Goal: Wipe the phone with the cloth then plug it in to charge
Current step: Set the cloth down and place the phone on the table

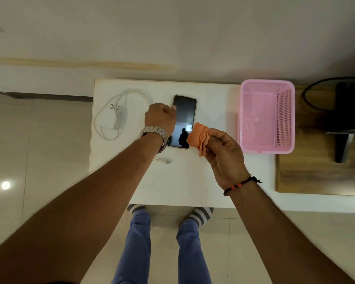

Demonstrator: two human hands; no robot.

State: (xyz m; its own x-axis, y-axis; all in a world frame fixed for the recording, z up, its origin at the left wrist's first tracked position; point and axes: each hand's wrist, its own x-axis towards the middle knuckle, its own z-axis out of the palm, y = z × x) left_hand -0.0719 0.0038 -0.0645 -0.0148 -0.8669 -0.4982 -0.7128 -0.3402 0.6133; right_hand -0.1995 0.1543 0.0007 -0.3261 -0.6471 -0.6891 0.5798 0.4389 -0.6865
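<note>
A phone [184, 117] with a dark screen lies face up on the white table [168, 181]. My left hand [159, 116] is curled at the phone's left edge and grips it there, thumb on the screen's edge. My right hand [223, 152] holds a crumpled orange cloth [200, 138] just over the phone's near right corner. A white charger plug [111, 117] with its coiled cable [131, 95] lies on the left of the table. The cable's connector end [166, 161] rests near the phone's near edge, under my left wrist.
A pink perforated basket [267, 116] stands at the table's right end, with nothing in it. A wooden surface [316, 173] with a dark stand and black cable sits further right. My legs and feet show below the table's near edge.
</note>
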